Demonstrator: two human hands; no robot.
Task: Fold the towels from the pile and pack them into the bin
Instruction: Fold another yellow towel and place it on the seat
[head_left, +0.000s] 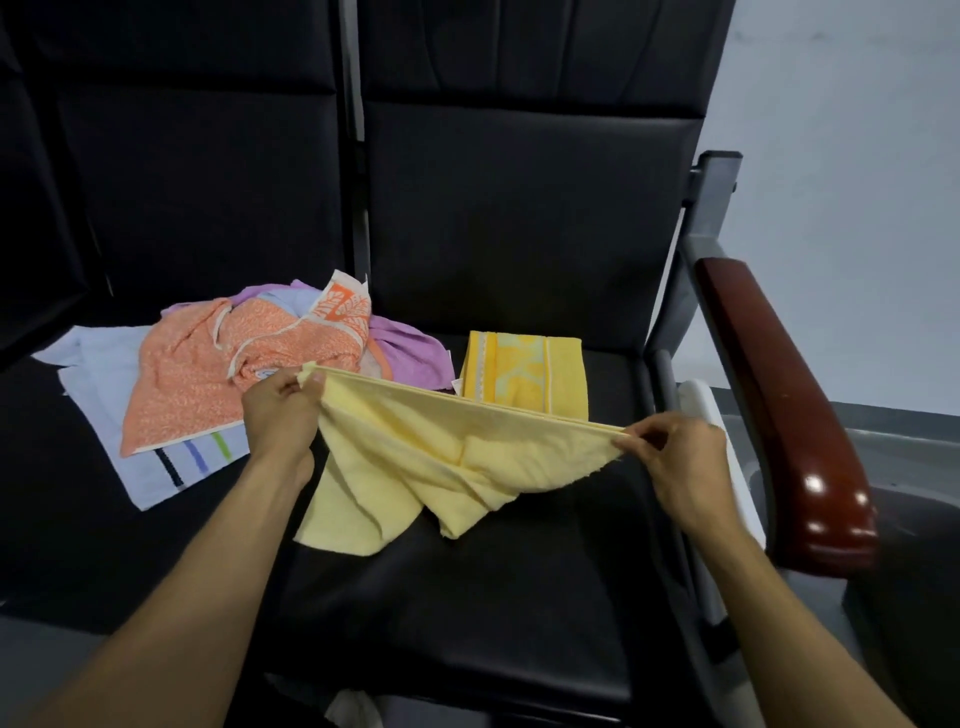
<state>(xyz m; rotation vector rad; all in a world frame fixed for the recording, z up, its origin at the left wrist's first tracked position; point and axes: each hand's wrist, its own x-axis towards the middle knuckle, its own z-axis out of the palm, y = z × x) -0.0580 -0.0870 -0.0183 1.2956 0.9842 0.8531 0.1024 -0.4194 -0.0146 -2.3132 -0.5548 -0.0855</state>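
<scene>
A pale yellow towel (415, 457) hangs stretched between my two hands above the black seat. My left hand (280, 410) pinches its left top corner, and my right hand (675, 452) pinches the right top corner. The towel's lower part sags in folds onto the seat cushion. Behind it lies a folded bright yellow towel (524, 374) with a patterned band. To the left is the pile: an orange patterned towel (208, 374) on top, a purple towel (410, 353) under it, and a light blue striped towel (104, 384) at the bottom. No bin is clearly in view.
The towels lie on a row of black padded seats (519, 597) with tall backrests. A dark red wooden armrest (779, 415) on a grey metal frame bounds the right side. A white object (711, 410) shows between seat and armrest. A grey wall is at the right.
</scene>
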